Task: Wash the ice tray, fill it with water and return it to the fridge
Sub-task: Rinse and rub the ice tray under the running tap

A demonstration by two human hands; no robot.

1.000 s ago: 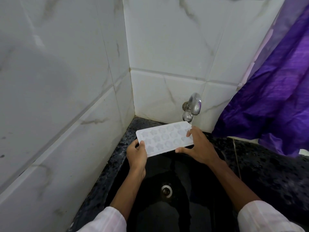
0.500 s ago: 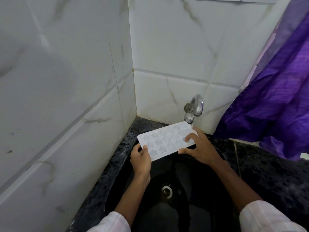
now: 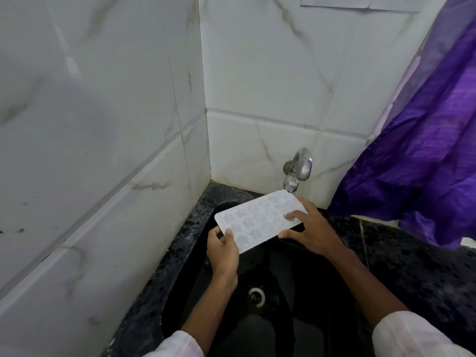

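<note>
Left grip (image 3: pixel 222 251), right grip (image 3: pixel 313 230): white tray (image 3: pixel 257 222)

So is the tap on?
On: a thin stream falls from the tap onto the tray's far corner.

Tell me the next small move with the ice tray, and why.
Probably slide the ice tray rightward under the tap, so the stream sweeps the other cells. The water lands only at its far right corner, beside the right hand; most cells lie left of it, toward the left hand. Both hands hold it over the sink.
</note>
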